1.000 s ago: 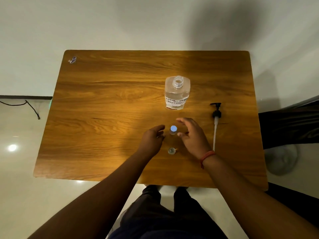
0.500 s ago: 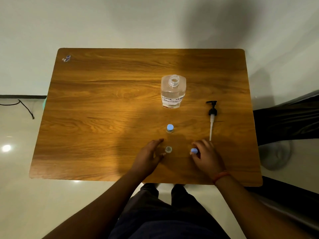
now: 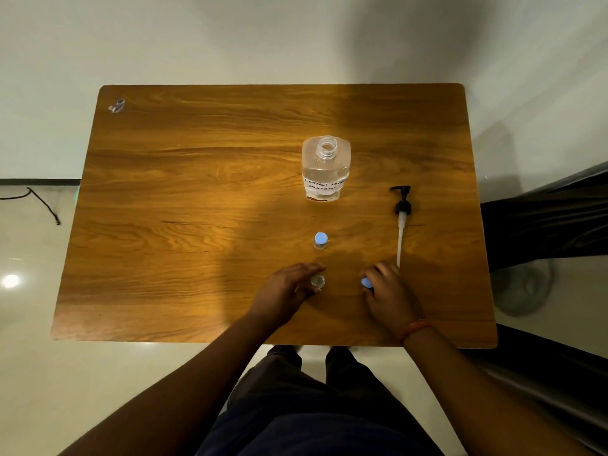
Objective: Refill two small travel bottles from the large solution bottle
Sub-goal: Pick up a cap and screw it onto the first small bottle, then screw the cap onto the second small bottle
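The left hand (image 3: 289, 287) curls round the open little bottle (image 3: 318, 281) to keep it steady. The right hand (image 3: 388, 291) pinches the blue cap (image 3: 366, 283) — off, ready for filling. Past both hands on the counter (image 3: 197, 192) stand the capped little bottle (image 3: 320, 240) and the big bottle (image 3: 325, 169).

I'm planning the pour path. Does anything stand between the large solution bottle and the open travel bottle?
Yes: the capped travel bottle stands directly between the large solution bottle and the open travel bottle that the left hand holds.
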